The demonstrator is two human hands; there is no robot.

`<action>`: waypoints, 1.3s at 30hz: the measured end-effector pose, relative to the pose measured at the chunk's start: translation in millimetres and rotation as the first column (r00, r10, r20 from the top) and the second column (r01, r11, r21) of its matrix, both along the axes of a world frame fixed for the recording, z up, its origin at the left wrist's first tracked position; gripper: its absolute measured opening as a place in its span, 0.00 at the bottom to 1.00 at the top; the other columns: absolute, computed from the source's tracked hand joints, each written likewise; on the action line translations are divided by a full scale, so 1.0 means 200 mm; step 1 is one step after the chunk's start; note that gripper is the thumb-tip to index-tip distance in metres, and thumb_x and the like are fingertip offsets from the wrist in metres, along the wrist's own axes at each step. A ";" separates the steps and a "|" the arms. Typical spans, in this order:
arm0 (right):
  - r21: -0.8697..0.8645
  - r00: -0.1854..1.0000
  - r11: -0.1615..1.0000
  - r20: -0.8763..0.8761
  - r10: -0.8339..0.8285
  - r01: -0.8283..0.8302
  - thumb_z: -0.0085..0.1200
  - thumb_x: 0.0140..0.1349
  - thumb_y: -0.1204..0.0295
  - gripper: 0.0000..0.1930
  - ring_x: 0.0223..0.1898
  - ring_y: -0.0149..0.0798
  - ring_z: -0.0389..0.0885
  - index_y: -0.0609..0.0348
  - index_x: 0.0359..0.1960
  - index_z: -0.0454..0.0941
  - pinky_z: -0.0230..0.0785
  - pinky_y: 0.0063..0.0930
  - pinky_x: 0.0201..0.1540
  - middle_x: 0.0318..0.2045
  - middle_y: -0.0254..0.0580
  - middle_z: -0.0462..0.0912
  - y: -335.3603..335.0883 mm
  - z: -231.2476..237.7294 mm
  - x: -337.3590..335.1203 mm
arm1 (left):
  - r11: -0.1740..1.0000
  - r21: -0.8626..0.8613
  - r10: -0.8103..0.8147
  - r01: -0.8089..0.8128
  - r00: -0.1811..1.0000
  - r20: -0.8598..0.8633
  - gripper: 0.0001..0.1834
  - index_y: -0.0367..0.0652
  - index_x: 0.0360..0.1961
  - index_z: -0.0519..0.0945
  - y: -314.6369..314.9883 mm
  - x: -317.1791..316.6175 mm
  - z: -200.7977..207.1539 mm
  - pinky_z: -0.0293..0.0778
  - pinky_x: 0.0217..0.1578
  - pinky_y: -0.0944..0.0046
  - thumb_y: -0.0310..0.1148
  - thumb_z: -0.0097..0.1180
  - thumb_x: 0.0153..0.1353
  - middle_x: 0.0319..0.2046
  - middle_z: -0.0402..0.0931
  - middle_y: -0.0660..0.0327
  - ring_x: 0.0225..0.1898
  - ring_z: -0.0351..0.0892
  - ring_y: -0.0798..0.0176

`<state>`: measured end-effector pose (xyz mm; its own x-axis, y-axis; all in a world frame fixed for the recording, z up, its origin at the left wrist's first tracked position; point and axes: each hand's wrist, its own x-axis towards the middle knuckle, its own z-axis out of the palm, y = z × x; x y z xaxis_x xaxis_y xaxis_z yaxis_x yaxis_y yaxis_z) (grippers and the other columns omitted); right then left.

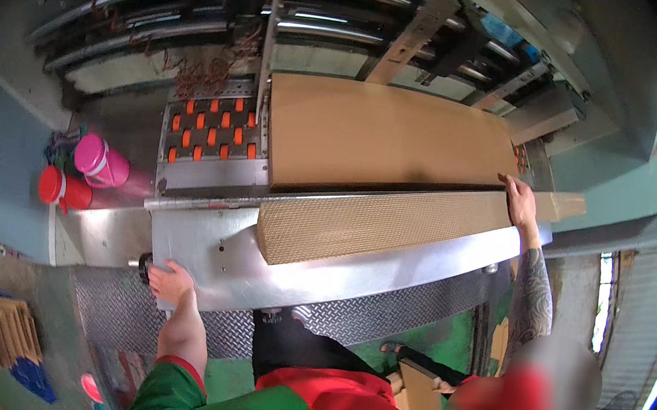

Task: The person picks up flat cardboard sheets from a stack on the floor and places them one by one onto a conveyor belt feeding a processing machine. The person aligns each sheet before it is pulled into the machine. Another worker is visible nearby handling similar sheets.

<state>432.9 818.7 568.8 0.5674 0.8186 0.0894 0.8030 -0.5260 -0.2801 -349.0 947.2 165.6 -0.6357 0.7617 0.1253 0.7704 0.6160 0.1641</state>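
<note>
A stack of brown cardboard sheets leans on the metal feed table, its fluted edges toward me. Behind it lies a large flat cardboard sheet on the machine bed. My right hand, on a tattooed forearm, rests against the stack's right end with its fingers stretched along the edge; some fingertips are hidden. My left hand lies on the table's front left corner, fingers spread, beside a black knob. Nothing shows in its grasp.
Orange rollers line the bed's left part. A pink jug and a red jug stand on the left ledge. Metal bars cross the machine behind. Below is a checkered steel step. Another person crouches at lower right beside cardboard.
</note>
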 end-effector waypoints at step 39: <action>0.010 1.000 1.000 0.016 -0.027 0.027 0.49 0.78 0.55 0.24 0.57 0.59 0.88 0.61 0.53 0.90 0.76 0.45 0.62 0.51 0.56 0.91 0.00 0.06 -0.11 | 1.000 0.008 0.001 0.000 0.999 -0.033 0.33 0.39 0.68 0.74 0.00 0.00 -0.02 0.71 0.60 0.42 0.52 0.50 0.74 0.60 0.79 0.50 0.60 0.78 0.43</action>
